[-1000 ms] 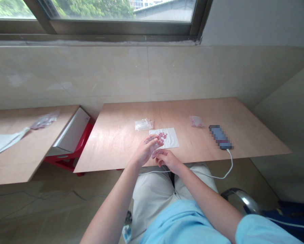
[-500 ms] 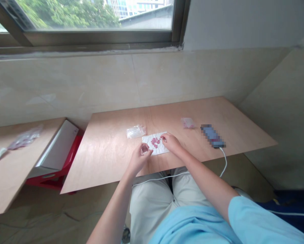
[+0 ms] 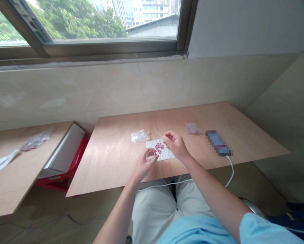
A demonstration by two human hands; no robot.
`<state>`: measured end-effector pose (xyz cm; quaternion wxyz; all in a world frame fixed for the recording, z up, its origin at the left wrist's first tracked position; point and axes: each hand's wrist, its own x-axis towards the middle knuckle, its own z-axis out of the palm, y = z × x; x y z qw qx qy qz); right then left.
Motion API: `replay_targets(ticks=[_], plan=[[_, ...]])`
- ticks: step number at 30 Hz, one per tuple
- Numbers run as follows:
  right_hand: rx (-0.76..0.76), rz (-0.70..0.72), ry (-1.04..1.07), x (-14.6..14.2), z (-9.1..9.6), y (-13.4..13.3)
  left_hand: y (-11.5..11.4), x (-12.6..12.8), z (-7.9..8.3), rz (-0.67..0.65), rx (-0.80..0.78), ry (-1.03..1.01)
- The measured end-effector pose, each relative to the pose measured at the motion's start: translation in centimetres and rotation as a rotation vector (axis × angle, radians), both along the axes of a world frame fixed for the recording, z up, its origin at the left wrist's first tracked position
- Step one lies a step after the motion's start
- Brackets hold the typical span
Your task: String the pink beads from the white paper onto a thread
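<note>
My right hand (image 3: 177,145) has risen above the cloth (image 3: 167,155), seemingly clearing the beads (image 3: 158,147) — grip I can't tell; left hand (image 3: 142,164) clamps a clear box (image 3: 150,155).

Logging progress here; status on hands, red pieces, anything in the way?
Left hand holds clear container. Right hand at white sheet's right edge, contents unclear. Red pieces loosely clustered on sheet. Nothing seen blocking them.
</note>
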<state>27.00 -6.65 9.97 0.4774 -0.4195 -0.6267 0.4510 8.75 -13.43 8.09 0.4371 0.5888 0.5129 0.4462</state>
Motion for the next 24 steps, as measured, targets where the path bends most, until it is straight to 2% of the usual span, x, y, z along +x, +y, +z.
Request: replay_targets(ticks=[2,3,4,6,9,14,17,19,21,24], plan=[[0.099,0.240,-0.142,-0.3,1.8,-1.5,-0.2,0.3,0.2,-0.020,-0.007,-0.052],[0.145,0.315,-0.213,-0.3,2.5,-2.1,-0.3,0.4,0.4,-0.031,-0.014,-0.085],[0.177,0.346,-0.268,0.0,2.9,-2.5,-0.5,0.5,0.6,-0.038,-0.025,-0.117],[0.183,0.266,-0.295,1.0,3.0,-2.8,-0.8,0.7,1.1,-0.040,-0.060,-0.168],[0.099,0.122,-0.267,3.8,1.9,-2.9,-1.1,0.8,1.7,-0.023,-0.131,-0.241],[-0.079,0.146,-0.304,8.7,-1.6,-4.4,-1.3,1.6,1.7,-0.056,-0.244,-0.516],[-0.225,0.217,-0.259,9.7,-3.3,-5.7,-1.5,2.8,1.8,-0.139,-0.264,-0.588],[-0.265,0.251,-0.194,9.4,-3.6,-6.4,-1.8,3.9,2.2,-0.191,-0.273,-0.575],[-0.276,0.326,-0.085,8.6,-3.3,-6.9,-2.3,5.2,3.0,-0.237,-0.267,-0.519],[-0.350,0.590,0.110,7.8,-2.1,-7.7,-3.1,6.8,4.1,-0.279,-0.251,-0.393]])
